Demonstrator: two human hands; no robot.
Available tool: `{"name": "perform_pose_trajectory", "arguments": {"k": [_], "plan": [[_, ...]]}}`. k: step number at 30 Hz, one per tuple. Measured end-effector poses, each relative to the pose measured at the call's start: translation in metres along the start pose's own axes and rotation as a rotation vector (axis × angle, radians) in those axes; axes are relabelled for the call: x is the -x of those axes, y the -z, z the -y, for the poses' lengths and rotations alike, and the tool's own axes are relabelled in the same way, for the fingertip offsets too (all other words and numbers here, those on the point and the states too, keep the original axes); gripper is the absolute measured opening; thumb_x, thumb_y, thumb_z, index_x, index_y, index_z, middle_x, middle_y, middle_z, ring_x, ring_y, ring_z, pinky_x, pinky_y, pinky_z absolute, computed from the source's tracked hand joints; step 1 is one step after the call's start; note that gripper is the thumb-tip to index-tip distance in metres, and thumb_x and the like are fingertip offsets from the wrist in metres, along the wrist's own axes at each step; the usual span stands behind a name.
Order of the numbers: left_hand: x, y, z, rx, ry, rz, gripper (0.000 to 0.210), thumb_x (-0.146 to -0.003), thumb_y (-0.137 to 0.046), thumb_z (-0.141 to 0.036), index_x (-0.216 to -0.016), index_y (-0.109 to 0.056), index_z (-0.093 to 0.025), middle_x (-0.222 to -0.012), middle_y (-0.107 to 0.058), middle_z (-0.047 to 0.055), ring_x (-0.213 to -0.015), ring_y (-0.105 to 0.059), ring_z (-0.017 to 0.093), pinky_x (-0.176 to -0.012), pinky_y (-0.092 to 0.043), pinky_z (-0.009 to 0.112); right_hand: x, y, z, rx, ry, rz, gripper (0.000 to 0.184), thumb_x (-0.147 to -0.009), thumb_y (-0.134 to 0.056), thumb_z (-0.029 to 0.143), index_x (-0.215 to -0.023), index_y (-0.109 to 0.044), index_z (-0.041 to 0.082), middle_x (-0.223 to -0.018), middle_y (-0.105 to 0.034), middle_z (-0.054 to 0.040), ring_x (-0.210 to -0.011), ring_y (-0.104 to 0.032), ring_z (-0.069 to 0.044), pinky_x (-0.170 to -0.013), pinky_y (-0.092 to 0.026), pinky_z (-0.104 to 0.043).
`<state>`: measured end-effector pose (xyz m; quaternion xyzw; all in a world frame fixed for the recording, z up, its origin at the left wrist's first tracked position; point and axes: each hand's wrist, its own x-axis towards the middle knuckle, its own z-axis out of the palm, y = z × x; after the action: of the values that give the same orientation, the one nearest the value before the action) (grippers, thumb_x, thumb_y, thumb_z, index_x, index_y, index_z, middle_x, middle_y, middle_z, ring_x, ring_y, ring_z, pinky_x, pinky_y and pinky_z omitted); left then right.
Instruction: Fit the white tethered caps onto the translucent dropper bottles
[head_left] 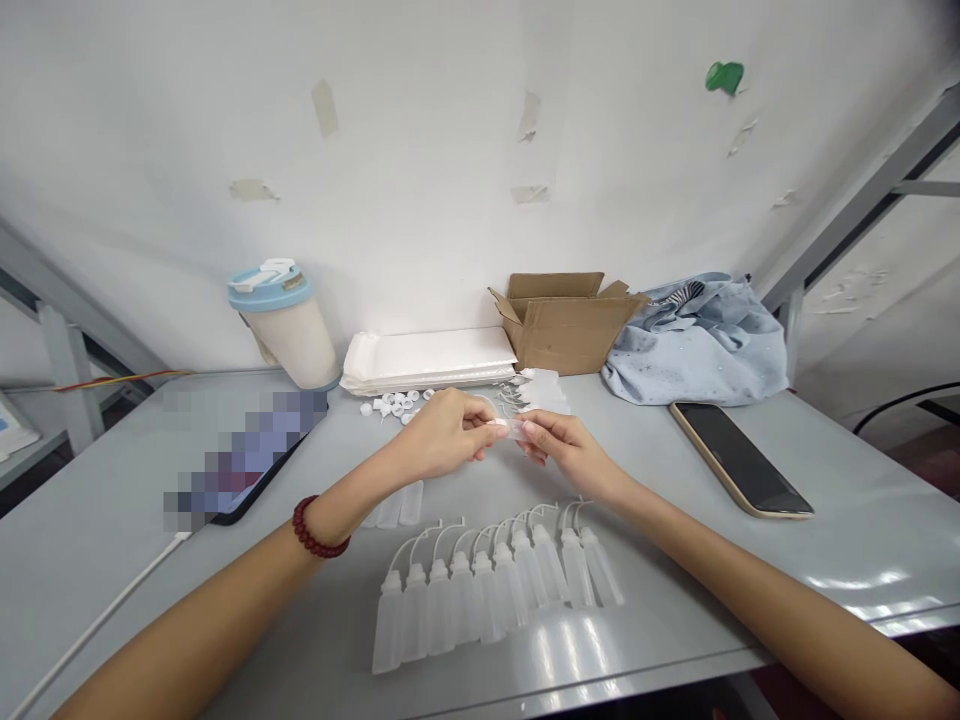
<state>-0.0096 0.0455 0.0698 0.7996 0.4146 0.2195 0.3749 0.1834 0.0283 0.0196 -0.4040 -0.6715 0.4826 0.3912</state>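
Both hands meet above the middle of the table. My right hand is closed around a small translucent plastic bottle, most of it hidden by the fingers. At the bottle's top end, my left hand pinches a white cap between thumb and fingers. In front of the hands lies a slanting row of several translucent squeeze bottles, each with a thin curved tube at its neck. Loose white caps are scattered just beyond my left hand. More bottles lie in a pile behind my right hand.
Bottles without tubes lie below my left wrist. An open cardboard box, white padded envelopes and a bluish cloth line the wall. A lidded cup and a charging phone stand left; another phone lies right.
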Motion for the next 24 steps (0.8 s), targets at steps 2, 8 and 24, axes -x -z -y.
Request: {"name": "perform_pose_trajectory", "arguments": {"k": [2, 8, 24], "plan": [[0.000, -0.002, 0.000, -0.074, -0.070, -0.030, 0.024, -0.083, -0.053, -0.031, -0.066, -0.062, -0.016, -0.055, -0.059, -0.001, -0.053, -0.055, 0.012, -0.053, -0.040, 0.022, -0.002, 0.001, -0.001, -0.145, -0.045, 0.023, 0.038, -0.086, -0.050, 0.051, -0.069, -0.052, 0.017, -0.064, -0.043, 0.0015, -0.054, -0.036, -0.009, -0.052, -0.035, -0.025], [-0.003, -0.003, 0.003, -0.024, -0.067, -0.066, 0.022, -0.084, -0.053, -0.032, -0.073, -0.065, -0.016, -0.072, -0.067, 0.001, -0.061, -0.059, 0.013, -0.058, -0.045, 0.023, -0.003, 0.003, -0.001, -0.058, 0.009, -0.032, 0.034, -0.086, -0.051, 0.049, -0.078, -0.057, 0.016, -0.066, -0.048, 0.0007, -0.055, -0.041, -0.010, -0.054, -0.037, -0.025], [-0.001, -0.012, 0.002, 0.020, -0.012, 0.028, 0.038, -0.089, -0.046, -0.038, -0.058, -0.049, -0.017, -0.054, -0.056, 0.000, -0.051, -0.053, 0.012, -0.054, -0.040, 0.024, 0.002, 0.003, 0.003, 0.027, 0.063, -0.082, 0.039, -0.086, -0.048, 0.054, -0.077, -0.056, 0.017, -0.061, -0.043, 0.0024, -0.051, -0.039, -0.010, -0.050, -0.036, -0.025]]}}
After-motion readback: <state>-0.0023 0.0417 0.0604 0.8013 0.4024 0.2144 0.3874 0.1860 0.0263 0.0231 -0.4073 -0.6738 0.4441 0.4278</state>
